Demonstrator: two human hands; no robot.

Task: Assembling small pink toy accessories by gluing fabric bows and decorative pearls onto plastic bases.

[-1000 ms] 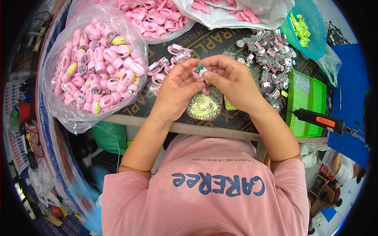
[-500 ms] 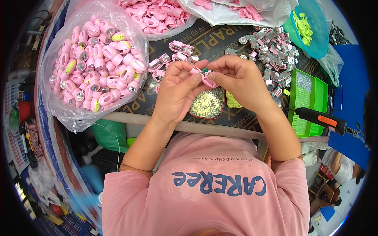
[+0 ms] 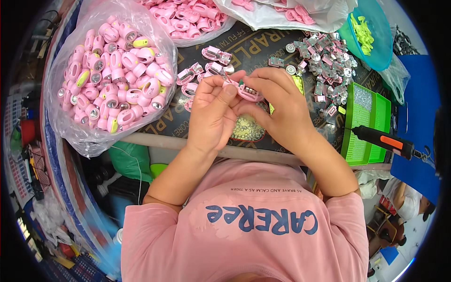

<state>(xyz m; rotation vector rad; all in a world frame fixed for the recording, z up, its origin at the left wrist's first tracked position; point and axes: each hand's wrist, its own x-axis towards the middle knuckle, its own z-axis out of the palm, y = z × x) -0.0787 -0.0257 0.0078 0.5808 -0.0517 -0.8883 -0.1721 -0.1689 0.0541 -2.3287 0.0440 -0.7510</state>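
Between my hands, above the table's near edge, is an opened pink flashlight shell [image 3: 249, 94] with silvery parts, a bit of green and a thin red wire inside. My left hand [image 3: 210, 113] is closed, its thumb and fingertips pinching the shell's left end. Fingers of my right hand [image 3: 285, 105] are bent around the right end, thumb below it. Just under the hands sits a shallow tray [image 3: 247, 140] of small shiny round pieces, partly covered by them. Several opened pink flashlight halves with metal parts [image 3: 217, 55] lie beyond my left hand.
A clear bag [image 3: 75, 136] of pink flashlights stands at left; more pink shells [image 3: 188, 19] fill bags at the back. Right of my hands are piled metal-and-pink inner parts [image 3: 329, 61], a teal basin [image 3: 383, 47], a green tray [image 3: 383, 120] and a black-orange electric screwdriver [image 3: 383, 141].
My right hand has turned and shifted slightly, its thumb dropping below the shell. The shell has tilted, so its silvery inside shows more. My left hand keeps its pinch.
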